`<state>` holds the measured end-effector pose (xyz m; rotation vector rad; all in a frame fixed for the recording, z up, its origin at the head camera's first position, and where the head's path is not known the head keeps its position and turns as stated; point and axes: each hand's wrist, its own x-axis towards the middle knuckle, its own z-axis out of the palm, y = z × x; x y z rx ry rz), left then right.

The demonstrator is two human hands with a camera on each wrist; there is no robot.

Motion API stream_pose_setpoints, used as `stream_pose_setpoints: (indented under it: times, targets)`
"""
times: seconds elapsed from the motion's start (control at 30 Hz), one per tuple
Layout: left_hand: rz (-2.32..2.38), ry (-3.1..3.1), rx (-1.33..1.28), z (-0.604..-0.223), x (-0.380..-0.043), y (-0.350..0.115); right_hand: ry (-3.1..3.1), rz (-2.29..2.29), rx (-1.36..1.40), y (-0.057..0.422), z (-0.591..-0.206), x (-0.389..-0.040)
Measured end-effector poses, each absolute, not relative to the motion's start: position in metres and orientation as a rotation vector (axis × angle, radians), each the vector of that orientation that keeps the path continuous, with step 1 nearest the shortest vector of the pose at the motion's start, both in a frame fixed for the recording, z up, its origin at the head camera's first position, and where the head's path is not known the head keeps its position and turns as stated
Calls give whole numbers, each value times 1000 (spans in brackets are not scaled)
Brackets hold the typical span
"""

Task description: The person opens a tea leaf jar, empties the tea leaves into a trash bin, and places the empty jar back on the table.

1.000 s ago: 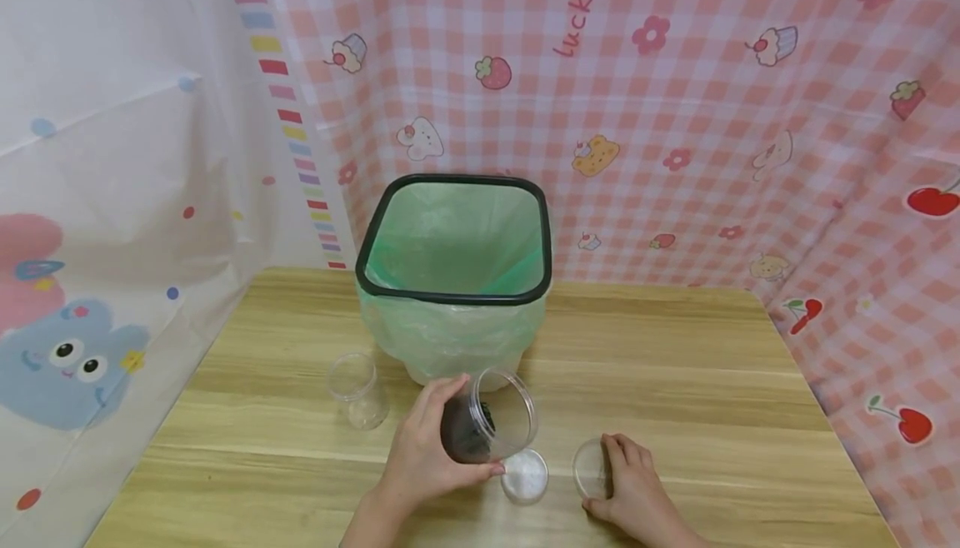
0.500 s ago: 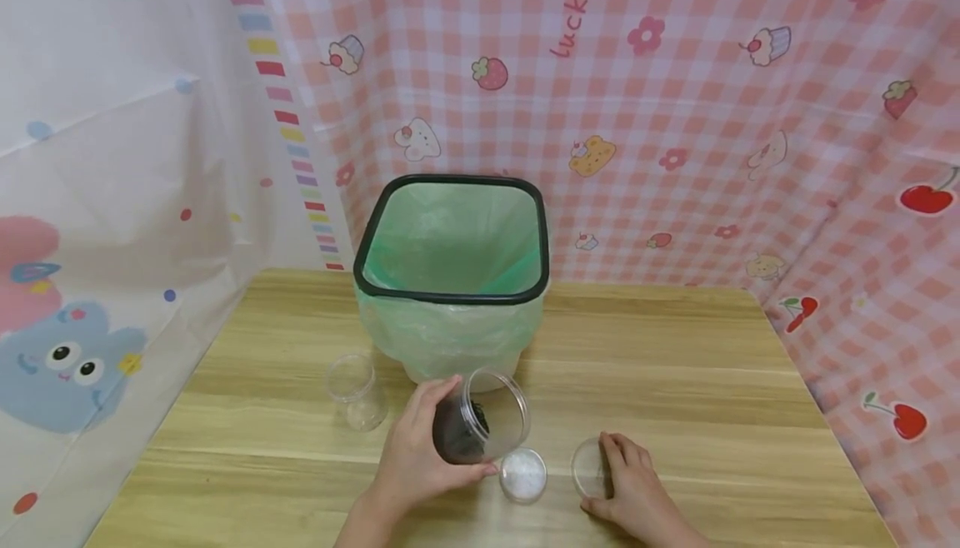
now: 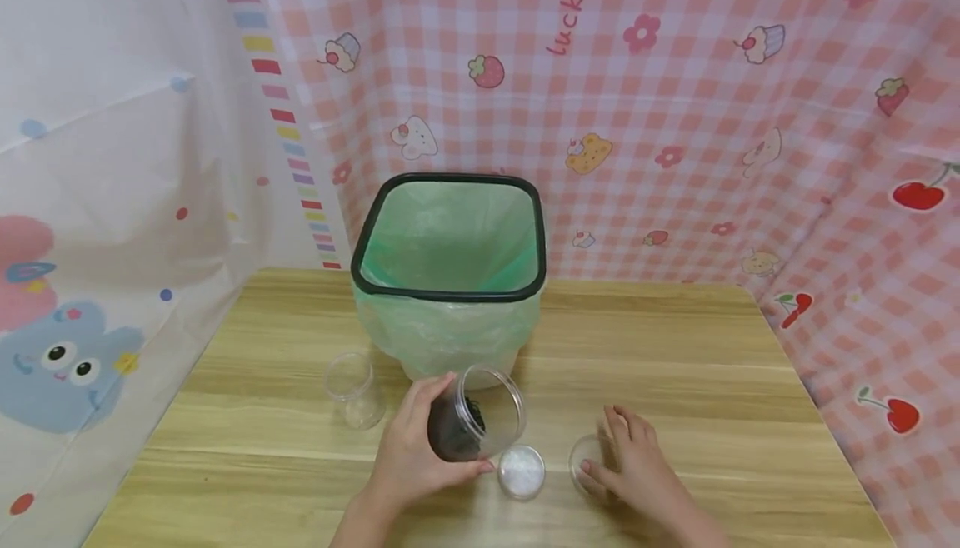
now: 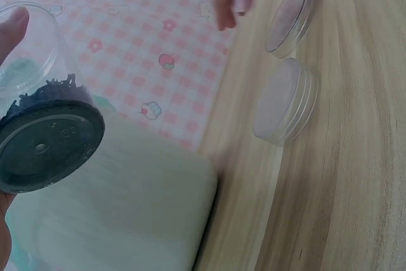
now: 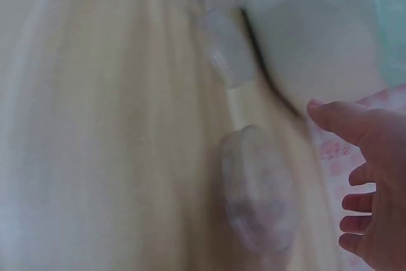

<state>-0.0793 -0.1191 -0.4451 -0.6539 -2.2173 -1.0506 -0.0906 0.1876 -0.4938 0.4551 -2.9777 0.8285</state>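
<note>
My left hand (image 3: 412, 452) grips a clear plastic jar (image 3: 491, 419), tilted with its open mouth toward the right. Dark shredded bits (image 4: 47, 93) lie inside, near the base, in the left wrist view. Just above a round clear lid (image 3: 583, 458) on the table, my right hand (image 3: 643, 466) hovers with spread fingers and holds nothing. The right wrist view shows that lid (image 5: 257, 188) apart from the fingers, blurred. A smaller round lid (image 3: 522, 473) lies between the two hands, just below the jar.
Behind the jar stands a bin (image 3: 450, 336) with a pale green liner and a black rim. An uncapped clear jar (image 3: 356, 402) stands left of my left hand. Wood-grain table (image 3: 660, 348) surrounds these things, and a pink checked curtain (image 3: 675, 98) hangs behind.
My right hand has let go of the larger lid and lifted slightly off it, leaving it on the table. The left hand still holds the tilted jar in nearly the same place.
</note>
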Motion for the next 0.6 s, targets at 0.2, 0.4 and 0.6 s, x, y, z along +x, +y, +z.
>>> stream_pose_setpoints:
  times: [0.2,0.4,0.6]
  targets:
    - [-1053,-2210,-651,-445,-79,-120,-2924,875,489,182,-467,-102]
    - [-1052,-2203,-620,-446,-78,-125,-2890,960,508,172,-436,-116]
    - [-1060,-2205,-616,-446,-77,-129,-2815,1057,557,160,-396,-126]
